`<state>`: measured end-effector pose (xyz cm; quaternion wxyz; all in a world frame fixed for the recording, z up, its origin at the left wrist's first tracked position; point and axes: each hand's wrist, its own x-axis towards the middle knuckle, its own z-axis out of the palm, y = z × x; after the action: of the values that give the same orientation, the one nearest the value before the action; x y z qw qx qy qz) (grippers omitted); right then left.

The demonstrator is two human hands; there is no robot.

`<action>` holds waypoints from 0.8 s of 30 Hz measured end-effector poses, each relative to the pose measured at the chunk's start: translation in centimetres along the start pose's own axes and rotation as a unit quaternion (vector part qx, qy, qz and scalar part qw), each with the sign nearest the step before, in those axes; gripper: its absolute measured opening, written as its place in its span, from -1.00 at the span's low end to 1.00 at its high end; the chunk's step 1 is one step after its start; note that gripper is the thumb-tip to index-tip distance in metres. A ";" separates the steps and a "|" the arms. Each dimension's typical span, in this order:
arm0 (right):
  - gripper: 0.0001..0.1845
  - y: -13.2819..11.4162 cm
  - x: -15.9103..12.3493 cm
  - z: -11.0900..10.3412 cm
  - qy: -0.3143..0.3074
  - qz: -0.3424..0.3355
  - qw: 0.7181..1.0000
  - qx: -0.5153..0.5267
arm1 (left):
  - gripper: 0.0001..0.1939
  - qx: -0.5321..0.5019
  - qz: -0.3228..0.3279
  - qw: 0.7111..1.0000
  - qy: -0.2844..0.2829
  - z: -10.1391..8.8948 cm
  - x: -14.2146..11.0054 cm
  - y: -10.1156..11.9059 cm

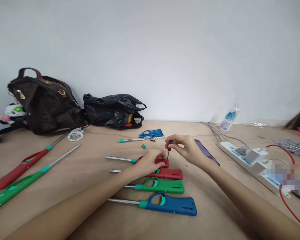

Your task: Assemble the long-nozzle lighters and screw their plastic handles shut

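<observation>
My left hand [150,160] is closed over the handle of a red long-nosed lighter [162,162] lying on the wooden table, holding it down. My right hand [186,146] pinches a small dark-red screwdriver [169,150] upright, its tip on that lighter's handle. Just in front lie another red lighter [168,173], a green lighter [162,186] and a blue lighter [170,203], side by side with metal nozzles pointing left.
A red lighter [17,168] and a green lighter [17,186] lie at the left. A brown handbag [45,103], a black plastic bag [113,111], a blue lighter shell [151,134], a phone [206,151], a white power strip [252,163] with red wire and a water bottle [229,118] surround the area.
</observation>
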<state>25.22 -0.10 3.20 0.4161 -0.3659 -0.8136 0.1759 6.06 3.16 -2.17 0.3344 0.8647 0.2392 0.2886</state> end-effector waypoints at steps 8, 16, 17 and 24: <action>-0.85 0.1 -0.2 0.5 0.074 0.012 0.996 -0.055 | -0.84 0.014 0.001 1.000 0.006 -0.1 0.0 0.0; -0.73 1.2 0.0 0.4 0.017 -0.025 0.999 0.042 | -0.86 0.003 -0.001 1.000 0.004 0.0 0.0 -0.1; -0.72 1.2 0.1 0.2 0.000 -0.021 0.997 0.074 | -0.86 0.000 -0.001 1.000 0.003 0.0 0.0 -0.1; -0.77 1.2 0.1 -0.3 -0.012 0.033 0.981 0.193 | -0.87 -0.011 -0.007 1.000 -0.005 -0.1 0.0 0.0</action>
<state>25.96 0.71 2.74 0.4634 -0.3033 -0.7567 0.3475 6.00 3.19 -2.10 0.3474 0.8604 0.2407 0.2846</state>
